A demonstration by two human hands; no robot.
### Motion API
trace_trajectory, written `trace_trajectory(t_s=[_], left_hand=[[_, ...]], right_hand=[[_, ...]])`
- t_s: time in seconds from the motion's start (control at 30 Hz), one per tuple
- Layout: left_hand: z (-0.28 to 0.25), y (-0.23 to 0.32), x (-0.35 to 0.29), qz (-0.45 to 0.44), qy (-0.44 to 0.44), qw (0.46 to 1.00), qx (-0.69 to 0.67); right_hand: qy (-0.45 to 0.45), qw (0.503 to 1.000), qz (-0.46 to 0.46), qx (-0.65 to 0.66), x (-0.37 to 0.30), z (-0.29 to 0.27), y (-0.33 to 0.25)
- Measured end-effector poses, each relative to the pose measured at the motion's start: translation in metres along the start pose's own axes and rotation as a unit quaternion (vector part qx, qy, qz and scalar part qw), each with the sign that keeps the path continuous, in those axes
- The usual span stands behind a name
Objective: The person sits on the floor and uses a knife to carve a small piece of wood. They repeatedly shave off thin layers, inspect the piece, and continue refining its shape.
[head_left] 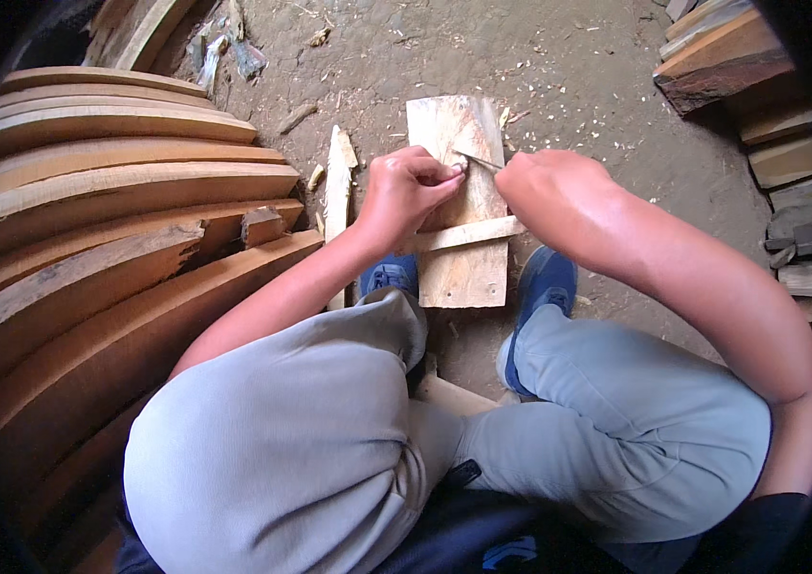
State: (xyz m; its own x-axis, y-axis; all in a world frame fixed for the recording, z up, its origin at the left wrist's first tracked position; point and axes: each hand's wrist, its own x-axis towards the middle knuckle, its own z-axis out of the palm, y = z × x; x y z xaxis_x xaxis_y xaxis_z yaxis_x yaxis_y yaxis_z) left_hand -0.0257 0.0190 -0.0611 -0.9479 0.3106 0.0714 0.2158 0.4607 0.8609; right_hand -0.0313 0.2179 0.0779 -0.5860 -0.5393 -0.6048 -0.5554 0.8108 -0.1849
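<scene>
1. The left hand (406, 187) is pinching what looks like a small pale bit (460, 165) between its thumb and finger, just above the wooden board (463, 273).
2. The right hand (542, 187) is closing around the back end of a thin tool (480, 160), and the tool is pointing left, toward the bit.
3. The board is lying between the two blue shoes (548, 279), and a wood strip (468, 232) is lying across its lower part.
4. For good work, I think the left hand should be gripping the bit tightly, with its fingertips staying out of the tool's way.
5. The right hand should be making small, slow moves, I think, and the tip should be pointing away from skin and legs.
6. The strip might be slipping if it gets bumped, so a steady board should be helping.
7. The right fist is hiding the tool's handle, so I cannot tell its shape.
8. The left fingers are covering part of the bit, and I cannot tell if the tool is touching it.
9. The left hand is hiding the strip's left end a little.
</scene>
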Motion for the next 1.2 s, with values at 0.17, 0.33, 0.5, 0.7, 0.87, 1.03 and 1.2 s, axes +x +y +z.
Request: trace_trajectory(t_s=[0.17, 0.33, 0.5, 0.7, 0.87, 1.03, 1.2], left_hand=[[0.002, -0.001, -0.003, -0.027, -0.003, 0.999, -0.02], [0.001, 0.001, -0.003, -0.033, -0.011, 0.999, -0.017], [-0.002, 0.002, -0.003, -0.04, -0.016, 0.999, -0.02], [0.0, 0.002, 0.001, -0.032, -0.002, 0.999, -0.012], [0.002, -0.002, -0.001, -0.012, -0.012, 1.0, -0.005], [0.001, -0.002, -0.002, -0.017, -0.006, 1.0, -0.022], [0.0, 0.0, -0.002, -0.031, -0.006, 0.999, -0.032]], right_hand=[[0.13, 0.99, -0.046, 0.0, -0.016, 0.007, 0.005], [0.106, 0.994, -0.028, -0.005, -0.016, 0.009, 0.003], [0.087, 0.996, -0.02, -0.004, -0.019, 0.001, -0.005], [-0.045, 0.999, -0.01, -0.008, -0.006, 0.004, -0.009], [-0.032, 0.999, 0.028, -0.002, 0.004, 0.0, -0.008], [0.088, 0.996, -0.013, 0.028, -0.018, 0.007, 0.001], [0.109, 0.993, -0.03, 0.024, -0.023, 0.005, -0.001]])
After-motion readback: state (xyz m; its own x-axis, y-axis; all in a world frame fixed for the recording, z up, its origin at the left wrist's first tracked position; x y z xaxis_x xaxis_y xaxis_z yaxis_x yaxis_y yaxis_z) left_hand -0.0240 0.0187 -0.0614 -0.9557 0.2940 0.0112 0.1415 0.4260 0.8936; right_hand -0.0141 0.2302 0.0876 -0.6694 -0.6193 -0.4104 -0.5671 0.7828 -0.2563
